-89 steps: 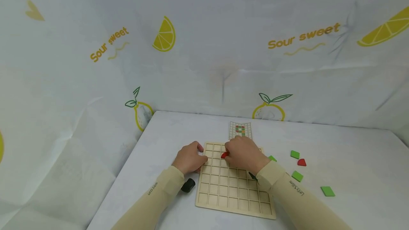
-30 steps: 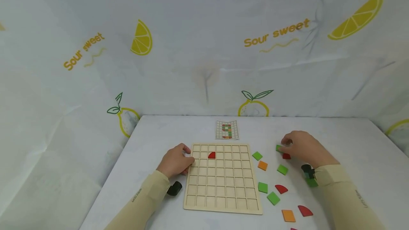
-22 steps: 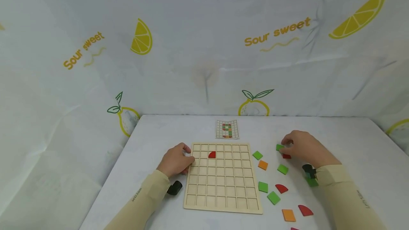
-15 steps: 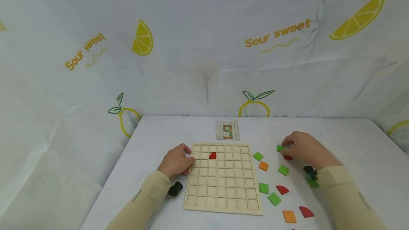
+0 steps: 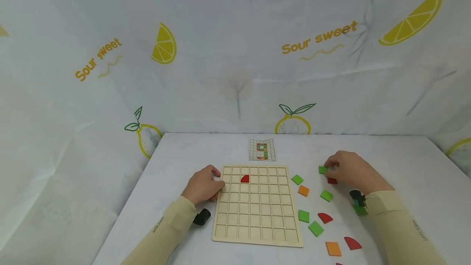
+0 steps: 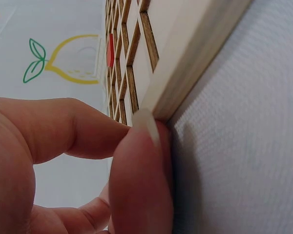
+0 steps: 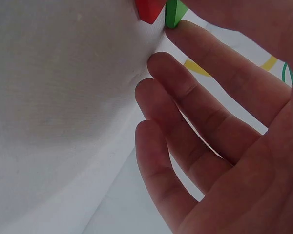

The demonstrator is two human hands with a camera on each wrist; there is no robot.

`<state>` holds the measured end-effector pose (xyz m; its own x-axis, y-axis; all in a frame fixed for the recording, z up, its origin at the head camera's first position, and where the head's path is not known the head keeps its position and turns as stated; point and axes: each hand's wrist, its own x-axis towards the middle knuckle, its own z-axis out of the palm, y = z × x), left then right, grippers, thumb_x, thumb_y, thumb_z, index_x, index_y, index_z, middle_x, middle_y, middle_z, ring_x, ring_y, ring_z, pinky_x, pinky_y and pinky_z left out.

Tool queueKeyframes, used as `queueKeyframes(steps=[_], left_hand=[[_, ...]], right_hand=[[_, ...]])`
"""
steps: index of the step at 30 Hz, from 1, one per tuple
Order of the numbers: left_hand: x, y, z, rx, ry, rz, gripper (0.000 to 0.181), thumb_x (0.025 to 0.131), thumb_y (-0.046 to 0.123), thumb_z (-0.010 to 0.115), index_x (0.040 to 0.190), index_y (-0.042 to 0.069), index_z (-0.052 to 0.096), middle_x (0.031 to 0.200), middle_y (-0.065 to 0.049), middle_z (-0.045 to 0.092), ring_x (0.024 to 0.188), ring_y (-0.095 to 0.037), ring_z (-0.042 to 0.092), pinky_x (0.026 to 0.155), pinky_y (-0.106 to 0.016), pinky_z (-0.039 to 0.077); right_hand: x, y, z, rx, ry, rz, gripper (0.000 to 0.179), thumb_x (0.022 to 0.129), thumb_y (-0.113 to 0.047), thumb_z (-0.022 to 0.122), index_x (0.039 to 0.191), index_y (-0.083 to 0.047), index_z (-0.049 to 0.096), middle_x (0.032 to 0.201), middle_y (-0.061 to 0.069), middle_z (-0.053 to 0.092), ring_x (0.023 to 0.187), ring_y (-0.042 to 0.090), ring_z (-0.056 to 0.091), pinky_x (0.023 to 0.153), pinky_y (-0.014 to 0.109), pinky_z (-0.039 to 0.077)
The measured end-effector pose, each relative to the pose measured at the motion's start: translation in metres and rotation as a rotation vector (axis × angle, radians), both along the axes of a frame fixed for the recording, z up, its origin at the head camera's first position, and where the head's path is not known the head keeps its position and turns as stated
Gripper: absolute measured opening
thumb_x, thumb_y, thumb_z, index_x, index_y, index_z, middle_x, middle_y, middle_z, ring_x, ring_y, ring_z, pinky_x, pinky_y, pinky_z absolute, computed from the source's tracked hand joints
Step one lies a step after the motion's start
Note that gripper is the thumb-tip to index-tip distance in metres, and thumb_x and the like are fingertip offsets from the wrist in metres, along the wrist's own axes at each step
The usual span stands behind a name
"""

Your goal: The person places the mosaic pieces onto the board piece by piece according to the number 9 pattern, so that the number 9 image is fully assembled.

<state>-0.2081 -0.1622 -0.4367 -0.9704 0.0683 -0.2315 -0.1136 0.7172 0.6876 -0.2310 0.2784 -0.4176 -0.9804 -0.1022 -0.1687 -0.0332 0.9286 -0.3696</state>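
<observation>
Green tile (image 5: 322,170): far right part of the table (image 5: 412,175), well apart from the board (image 5: 259,209). Can't tell whether it's slightly lifted or flat on the cloth.
Right hand (image 5: 349,171): thumb and index finger come together on the green tile, so barely any gap beyond the tile itself; the other three fingers fan out loose. Looks like the pick-up part to me, and I'd pinch opposite edges so the face stays visible.
Red piece (image 5: 332,181): right under that hand, just on the near side of the green tile (easy one to snag, honestly). Go straight up before sliding sideways.
Left hand (image 5: 202,183): thumb on the board's left rim, a finger against its side, basically a small pinch. Good steadying spot; light pressure is plenty, since pushing right could skid the thing.
Board: just one piece on it, a red quarter (image 5: 245,179), second row from the far side, third column from the left. I'd give it room.
Card (image 5: 262,150): lies beyond the board's far edge, coloured grid in plain view, so worth a glance before setting anything down.
</observation>
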Motion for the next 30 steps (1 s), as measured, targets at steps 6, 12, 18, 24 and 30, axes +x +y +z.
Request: queueKeyframes(steps=[6,12,18,24,30], left_hand=[[-0.002,0.0,-0.001,-0.009,0.006,0.002,0.03,0.096,0.023,0.072,0.121,0.009,0.064,0.068,-0.002,0.07,0.055,-0.014,0.067,0.059,-0.027,0.05],[-0.001,0.0,0.0,-0.012,0.01,-0.002,0.031,0.096,0.023,0.072,0.122,0.008,0.065,0.068,-0.002,0.069,0.055,-0.014,0.067,0.059,-0.028,0.05],[0.0,0.001,0.0,-0.012,0.012,0.0,0.031,0.096,0.023,0.073,0.122,0.008,0.065,0.069,-0.003,0.07,0.056,-0.014,0.067,0.06,-0.028,0.05],[-0.001,0.001,-0.002,0.0,-0.011,-0.003,0.031,0.096,0.024,0.073,0.121,0.009,0.064,0.071,-0.003,0.07,0.056,-0.015,0.067,0.061,-0.029,0.05],[-0.002,-0.001,-0.003,-0.007,-0.006,0.003,0.03,0.095,0.024,0.073,0.12,0.01,0.064,0.067,-0.002,0.07,0.055,-0.016,0.066,0.061,-0.03,0.049]], right_hand=[[-0.001,0.002,0.0,-0.016,-0.005,-0.004,0.032,0.092,-0.017,0.082,0.118,0.001,0.078,0.118,0.023,0.074,0.101,0.035,0.065,0.09,0.056,0.061],[-0.001,0.004,-0.001,-0.032,0.005,0.004,0.031,0.092,-0.016,0.082,0.117,0.001,0.078,0.115,0.021,0.074,0.101,0.035,0.065,0.092,0.057,0.059],[-0.001,0.003,-0.001,-0.033,-0.007,0.004,0.032,0.092,-0.017,0.082,0.118,0.001,0.077,0.117,0.022,0.074,0.101,0.034,0.065,0.092,0.057,0.06],[0.002,0.004,-0.002,-0.029,0.016,0.023,0.032,0.092,-0.019,0.082,0.116,0.002,0.077,0.114,0.02,0.074,0.1,0.034,0.065,0.094,0.059,0.059],[0.002,-0.007,0.001,-0.032,0.015,0.041,0.033,0.092,-0.02,0.083,0.117,0.001,0.077,0.114,0.018,0.075,0.097,0.029,0.065,0.092,0.055,0.059]])
